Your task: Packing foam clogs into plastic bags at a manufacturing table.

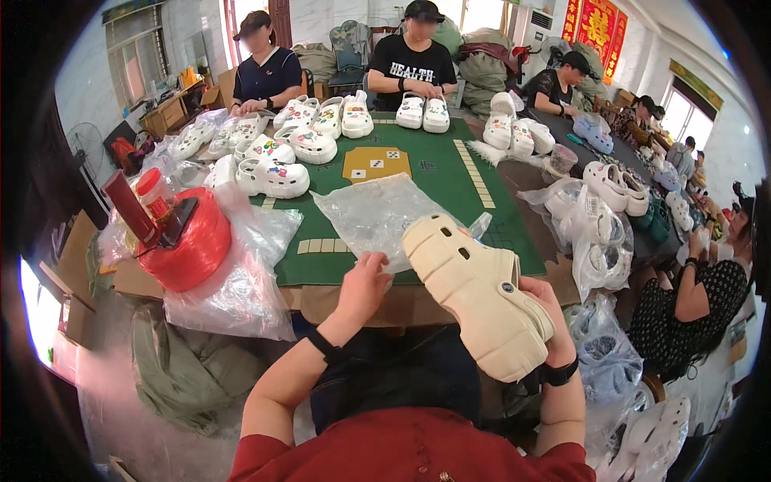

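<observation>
Holding a cream clog (480,299) in the right hand (554,315) over the green tabletop's (315,271) near edge, with the left hand (364,283) at a clear bag (361,215) — pinched or not, cannot tell — and perhaps risking a drop from any loosening.

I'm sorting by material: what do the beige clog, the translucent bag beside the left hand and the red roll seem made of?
Beige clog: probably moulded foam or rubber, matte; its thick body shows broad ridges.
Translucent bag: likely thin plastic film, glossy; it shows creases and highlights.
Red roll: perhaps plastic twine, shiny; fine glossy streaks circle it.
</observation>
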The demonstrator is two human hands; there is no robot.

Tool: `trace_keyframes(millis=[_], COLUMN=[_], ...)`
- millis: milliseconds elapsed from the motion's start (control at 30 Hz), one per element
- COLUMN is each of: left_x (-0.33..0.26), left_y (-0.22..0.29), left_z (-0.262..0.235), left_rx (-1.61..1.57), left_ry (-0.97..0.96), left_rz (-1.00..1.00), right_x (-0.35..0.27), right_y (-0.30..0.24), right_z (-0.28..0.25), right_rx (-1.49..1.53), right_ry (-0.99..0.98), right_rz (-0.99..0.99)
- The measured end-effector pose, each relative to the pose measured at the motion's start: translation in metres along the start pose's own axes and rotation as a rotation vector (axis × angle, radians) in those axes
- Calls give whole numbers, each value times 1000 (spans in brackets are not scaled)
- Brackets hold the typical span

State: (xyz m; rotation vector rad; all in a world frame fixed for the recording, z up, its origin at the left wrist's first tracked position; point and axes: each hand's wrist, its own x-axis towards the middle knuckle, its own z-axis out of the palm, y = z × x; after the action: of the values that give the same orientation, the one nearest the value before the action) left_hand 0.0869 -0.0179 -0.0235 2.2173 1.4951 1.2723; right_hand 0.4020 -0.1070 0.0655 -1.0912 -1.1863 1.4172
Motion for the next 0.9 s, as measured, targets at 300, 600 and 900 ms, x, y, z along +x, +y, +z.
trace_keyframes(millis=[300, 600, 900], left_x=[-5, -27, -18], left_y=[-36, -50, -53], left_z=[-48, -29, -12], left_rx=[-137, 405, 285], left_ry=[173, 132, -83], left_rz=[-65, -5, -44], right_x=[-10, 0, 3], right_y=[-10, 4, -7], right_z=[39, 53, 73], right_rx=[135, -24, -457], right_ry=[-25, -40, -219], right_rz=[26, 120, -63])
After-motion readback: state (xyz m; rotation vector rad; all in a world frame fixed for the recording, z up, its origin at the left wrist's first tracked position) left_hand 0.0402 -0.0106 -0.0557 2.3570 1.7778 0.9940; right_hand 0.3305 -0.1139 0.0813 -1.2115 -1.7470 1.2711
